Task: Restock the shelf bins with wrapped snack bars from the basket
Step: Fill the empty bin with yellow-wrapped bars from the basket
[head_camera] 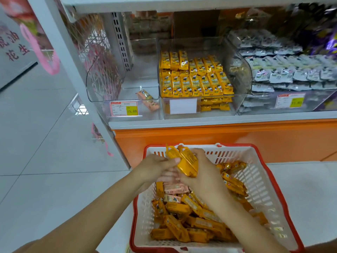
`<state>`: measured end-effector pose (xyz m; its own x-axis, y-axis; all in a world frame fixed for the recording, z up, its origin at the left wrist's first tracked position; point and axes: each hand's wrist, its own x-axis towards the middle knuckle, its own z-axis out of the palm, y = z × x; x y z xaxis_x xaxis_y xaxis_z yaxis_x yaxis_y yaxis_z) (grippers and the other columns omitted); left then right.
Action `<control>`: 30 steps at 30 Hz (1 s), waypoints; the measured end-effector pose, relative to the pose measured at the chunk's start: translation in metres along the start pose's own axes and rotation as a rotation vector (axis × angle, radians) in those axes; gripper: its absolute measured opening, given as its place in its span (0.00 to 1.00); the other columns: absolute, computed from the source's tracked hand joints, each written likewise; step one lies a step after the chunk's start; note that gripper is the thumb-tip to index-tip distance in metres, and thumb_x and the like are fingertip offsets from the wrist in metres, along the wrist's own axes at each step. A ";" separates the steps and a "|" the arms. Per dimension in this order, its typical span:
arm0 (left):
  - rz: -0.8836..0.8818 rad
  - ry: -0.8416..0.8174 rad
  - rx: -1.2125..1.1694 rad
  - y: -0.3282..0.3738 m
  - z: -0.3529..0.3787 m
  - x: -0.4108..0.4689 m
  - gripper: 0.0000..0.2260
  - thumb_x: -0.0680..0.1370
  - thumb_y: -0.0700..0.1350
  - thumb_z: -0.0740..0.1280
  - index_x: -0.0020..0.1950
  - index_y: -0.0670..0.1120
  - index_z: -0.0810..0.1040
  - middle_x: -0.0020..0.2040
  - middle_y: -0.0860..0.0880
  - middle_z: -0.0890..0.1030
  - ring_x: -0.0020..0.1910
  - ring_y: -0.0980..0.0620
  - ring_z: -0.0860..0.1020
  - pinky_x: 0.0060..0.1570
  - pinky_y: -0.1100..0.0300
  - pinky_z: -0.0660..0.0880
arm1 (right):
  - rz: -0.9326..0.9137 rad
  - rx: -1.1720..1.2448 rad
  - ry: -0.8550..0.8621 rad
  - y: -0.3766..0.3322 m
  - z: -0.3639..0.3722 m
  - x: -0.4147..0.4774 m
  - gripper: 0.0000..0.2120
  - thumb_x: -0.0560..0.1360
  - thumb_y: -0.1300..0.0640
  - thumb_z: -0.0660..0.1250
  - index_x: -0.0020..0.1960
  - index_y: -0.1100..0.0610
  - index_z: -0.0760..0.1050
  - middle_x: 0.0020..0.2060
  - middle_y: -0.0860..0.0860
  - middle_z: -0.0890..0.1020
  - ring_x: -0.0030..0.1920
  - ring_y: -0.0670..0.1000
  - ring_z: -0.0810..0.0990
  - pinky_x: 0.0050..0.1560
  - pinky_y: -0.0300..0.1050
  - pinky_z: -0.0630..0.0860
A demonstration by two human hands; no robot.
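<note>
Gripping a bunch of yellow bars (184,160) between them, both hands hover over the far end of the basket (262,181). The left hand (155,166) pinches the bunch with its thumb on top, and the right hand (200,172) curls round it from the other side. Loose bars (182,216), mostly yellow and a few pink, fill the basket. On the shelf, the middle bin (191,45) holds stacked yellow packs (195,79), and the left bin (125,92) holds one pink bar (146,99).

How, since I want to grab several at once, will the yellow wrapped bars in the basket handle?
Likely light: the left hand and right hand hold a bunch of yellow bars together. Glossy wrappers look slippery, so some may slide out. Flat-sided, unlikely to roll.
</note>
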<state>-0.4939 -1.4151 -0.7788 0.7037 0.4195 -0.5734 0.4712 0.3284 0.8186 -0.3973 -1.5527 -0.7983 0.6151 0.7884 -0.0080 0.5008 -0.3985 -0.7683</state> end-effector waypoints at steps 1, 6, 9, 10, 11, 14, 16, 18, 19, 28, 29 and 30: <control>0.029 -0.015 -0.073 0.005 0.001 0.000 0.19 0.73 0.47 0.71 0.57 0.35 0.79 0.49 0.38 0.84 0.50 0.44 0.83 0.49 0.57 0.81 | -0.031 0.024 0.020 -0.004 -0.003 -0.003 0.29 0.70 0.46 0.73 0.66 0.48 0.64 0.49 0.43 0.79 0.46 0.43 0.79 0.42 0.33 0.74; 0.088 -0.151 -0.329 0.027 0.001 0.000 0.17 0.70 0.41 0.68 0.56 0.35 0.79 0.53 0.38 0.82 0.49 0.45 0.83 0.50 0.56 0.80 | -0.076 0.222 0.043 -0.013 -0.033 -0.001 0.21 0.78 0.52 0.65 0.69 0.40 0.66 0.59 0.37 0.76 0.59 0.37 0.74 0.60 0.42 0.74; 0.120 -0.211 -0.396 0.036 0.003 0.005 0.15 0.71 0.40 0.67 0.55 0.36 0.79 0.53 0.38 0.82 0.49 0.46 0.83 0.51 0.56 0.80 | -0.080 0.314 0.042 -0.015 -0.052 -0.002 0.24 0.79 0.60 0.63 0.65 0.34 0.69 0.60 0.35 0.77 0.61 0.36 0.73 0.61 0.40 0.73; 0.127 -0.237 -0.407 0.039 0.005 0.007 0.14 0.71 0.40 0.67 0.55 0.37 0.80 0.53 0.38 0.82 0.49 0.46 0.83 0.51 0.55 0.80 | -0.085 0.340 0.062 -0.015 -0.056 -0.002 0.24 0.79 0.61 0.64 0.65 0.35 0.71 0.58 0.35 0.78 0.61 0.36 0.74 0.60 0.40 0.73; 0.132 -0.272 -0.419 0.041 0.007 0.008 0.13 0.71 0.40 0.68 0.54 0.38 0.81 0.54 0.38 0.82 0.50 0.45 0.83 0.52 0.54 0.80 | -0.087 0.375 0.099 -0.015 -0.060 -0.002 0.22 0.78 0.62 0.66 0.64 0.38 0.73 0.57 0.35 0.80 0.60 0.37 0.75 0.60 0.41 0.74; 0.144 -0.417 -0.443 0.044 0.014 0.009 0.20 0.64 0.43 0.79 0.54 0.39 0.82 0.54 0.38 0.82 0.52 0.44 0.82 0.51 0.53 0.80 | -0.058 0.430 0.265 -0.012 -0.068 -0.001 0.18 0.75 0.62 0.70 0.60 0.43 0.77 0.52 0.39 0.82 0.57 0.41 0.78 0.59 0.44 0.76; 0.145 -0.462 -0.439 0.046 0.020 0.011 0.24 0.61 0.44 0.81 0.54 0.38 0.82 0.53 0.38 0.82 0.52 0.44 0.82 0.50 0.54 0.79 | -0.046 0.397 0.328 -0.010 -0.071 0.000 0.17 0.74 0.62 0.71 0.58 0.45 0.78 0.50 0.42 0.83 0.56 0.41 0.78 0.60 0.43 0.75; 0.151 -0.486 -0.447 0.049 0.026 0.010 0.22 0.63 0.43 0.80 0.55 0.38 0.82 0.54 0.38 0.82 0.52 0.44 0.82 0.50 0.54 0.79 | -0.046 0.357 0.357 -0.009 -0.073 0.001 0.17 0.73 0.62 0.72 0.56 0.44 0.79 0.50 0.40 0.82 0.56 0.38 0.78 0.61 0.40 0.75; 0.152 -0.483 -0.453 0.051 0.029 0.009 0.19 0.65 0.42 0.78 0.54 0.38 0.82 0.54 0.37 0.82 0.52 0.44 0.82 0.50 0.54 0.79 | -0.044 0.350 0.365 -0.008 -0.074 0.001 0.17 0.73 0.62 0.72 0.55 0.43 0.79 0.51 0.40 0.82 0.56 0.38 0.77 0.61 0.39 0.74; 0.187 -0.344 -0.484 0.058 0.045 0.012 0.12 0.76 0.35 0.60 0.46 0.40 0.84 0.45 0.40 0.84 0.42 0.47 0.84 0.42 0.55 0.82 | -0.054 0.306 0.259 -0.010 -0.070 0.002 0.22 0.70 0.39 0.70 0.63 0.36 0.71 0.64 0.35 0.74 0.64 0.34 0.70 0.64 0.34 0.69; 0.198 -0.319 -0.470 0.059 0.046 0.012 0.13 0.77 0.34 0.59 0.44 0.40 0.84 0.43 0.41 0.84 0.39 0.48 0.84 0.38 0.57 0.81 | -0.059 0.264 0.260 -0.010 -0.070 0.002 0.25 0.69 0.38 0.70 0.64 0.37 0.71 0.64 0.35 0.74 0.64 0.34 0.71 0.63 0.31 0.69; 0.215 -0.301 -0.438 0.061 0.047 0.011 0.14 0.78 0.34 0.58 0.44 0.41 0.83 0.42 0.42 0.84 0.38 0.49 0.84 0.37 0.59 0.81 | -0.066 0.235 0.273 -0.012 -0.070 0.004 0.26 0.69 0.40 0.70 0.66 0.40 0.71 0.62 0.36 0.75 0.62 0.35 0.73 0.61 0.30 0.70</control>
<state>-0.4320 -1.4302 -0.7337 0.9101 0.2767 -0.3085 0.0820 0.6094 0.7886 -0.3582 -1.5776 -0.7444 0.7420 0.6419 0.1932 0.4108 -0.2078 -0.8877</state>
